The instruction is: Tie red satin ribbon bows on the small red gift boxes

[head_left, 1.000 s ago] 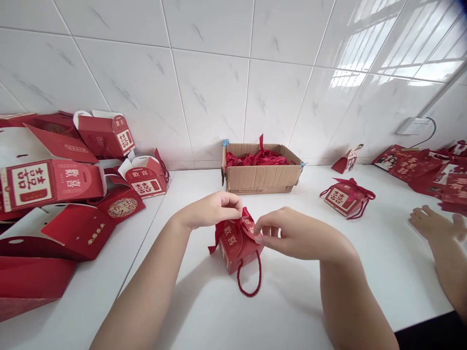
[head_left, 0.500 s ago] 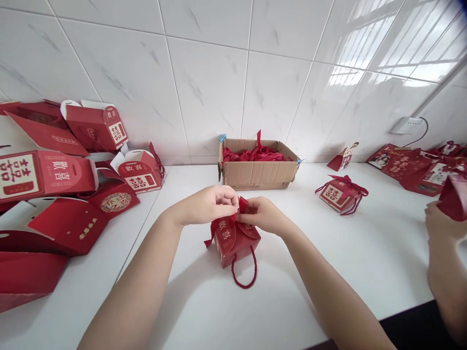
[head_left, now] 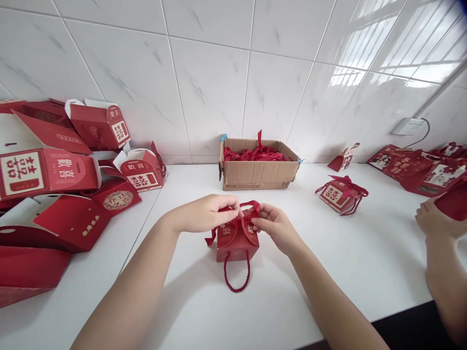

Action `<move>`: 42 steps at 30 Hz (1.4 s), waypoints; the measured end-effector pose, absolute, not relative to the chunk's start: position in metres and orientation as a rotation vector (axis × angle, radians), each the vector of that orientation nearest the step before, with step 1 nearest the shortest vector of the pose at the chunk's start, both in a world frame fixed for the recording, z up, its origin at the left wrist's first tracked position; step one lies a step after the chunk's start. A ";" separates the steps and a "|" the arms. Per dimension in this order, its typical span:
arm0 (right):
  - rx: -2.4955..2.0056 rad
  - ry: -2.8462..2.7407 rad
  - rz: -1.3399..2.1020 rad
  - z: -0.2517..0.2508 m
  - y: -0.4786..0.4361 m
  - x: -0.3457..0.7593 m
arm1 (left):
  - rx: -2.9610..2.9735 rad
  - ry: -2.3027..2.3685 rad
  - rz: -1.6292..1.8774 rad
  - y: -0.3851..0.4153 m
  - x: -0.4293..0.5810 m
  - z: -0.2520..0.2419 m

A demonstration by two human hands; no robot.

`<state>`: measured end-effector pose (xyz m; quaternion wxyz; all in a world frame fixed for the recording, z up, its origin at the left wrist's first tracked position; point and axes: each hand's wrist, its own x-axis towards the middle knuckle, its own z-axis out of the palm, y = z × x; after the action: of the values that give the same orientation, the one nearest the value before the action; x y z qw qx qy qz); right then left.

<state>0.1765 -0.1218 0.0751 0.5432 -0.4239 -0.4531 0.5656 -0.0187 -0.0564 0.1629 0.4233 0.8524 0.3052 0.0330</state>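
Observation:
A small red gift box (head_left: 237, 247) with gold characters stands on the white table before me, its twisted cord handle (head_left: 236, 290) lying toward me. Across its top runs a red ribbon (head_left: 251, 204), which rises in a loop between my hands. My left hand (head_left: 215, 213) pinches the ribbon near the middle of the lid. On the other side my right hand (head_left: 274, 225) grips the ribbon loop between thumb and fingers at the box's right top edge. One ribbon tail (head_left: 210, 239) hangs off the left side of the box. The exact crossing of the ribbon is partly hidden by my fingers.
A cardboard box (head_left: 260, 176) of red ribbons stands by the tiled wall. Several opened red boxes (head_left: 51, 170) are piled at left. One box with a bow (head_left: 339, 195) sits at right. Another person's hand (head_left: 438, 218) holds something red at the far right.
The gift box has turned so its cord side faces me more squarely. The ribbon now forms a visible loop, and my right hand has moved slightly right and down with it.

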 end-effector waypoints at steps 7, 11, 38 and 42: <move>-1.077 -0.839 1.236 0.070 -0.125 0.167 | 2.207 0.766 -0.004 -0.056 -0.012 0.160; -1.054 -0.789 1.184 0.068 -0.128 0.162 | 2.218 0.747 -0.004 -0.056 -0.011 0.160; -1.023 -1.349 1.307 0.112 -0.108 0.158 | 2.106 0.760 0.244 -0.060 -0.020 0.166; -1.053 -1.603 1.479 0.136 -0.098 0.173 | 2.163 0.823 0.277 -0.061 -0.021 0.166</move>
<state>0.1732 -0.0982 0.1356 0.3519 -0.4071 -0.6194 0.5717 -0.0209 -0.0613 0.1664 0.3944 0.8528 0.3245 0.1091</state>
